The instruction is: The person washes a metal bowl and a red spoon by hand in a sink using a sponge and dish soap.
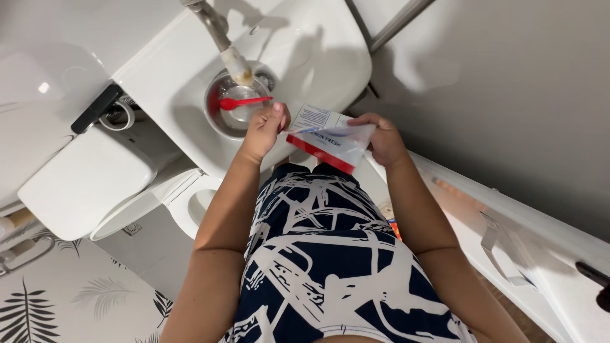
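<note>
Head view looks straight down at two bare arms over a white sink [318,57]. Both hands are up in front of the body and hold one small packet [330,141] between them. That packet is white and see-through, with a red strip along its lower edge. Left hand [264,129] pinches the packet's left top corner with curled fingers. Right hand [383,138] grips the right end. So the hands are a little apart, each shut tight on its own side of the packet.

Just behind the left hand, a round metal bowl [236,101] sits in the sink. A red spoon [244,101] lies across it, very near the left hand's knuckles. A metal tap [219,35] reaches over the bowl and hides part of its rim. A white toilet [111,184] stands to the left of the sink. Leaf-print floor tiles [63,295] show in the bottom left corner. Dark blue shorts with white lines [324,254] fill the middle and hide the floor below.
</note>
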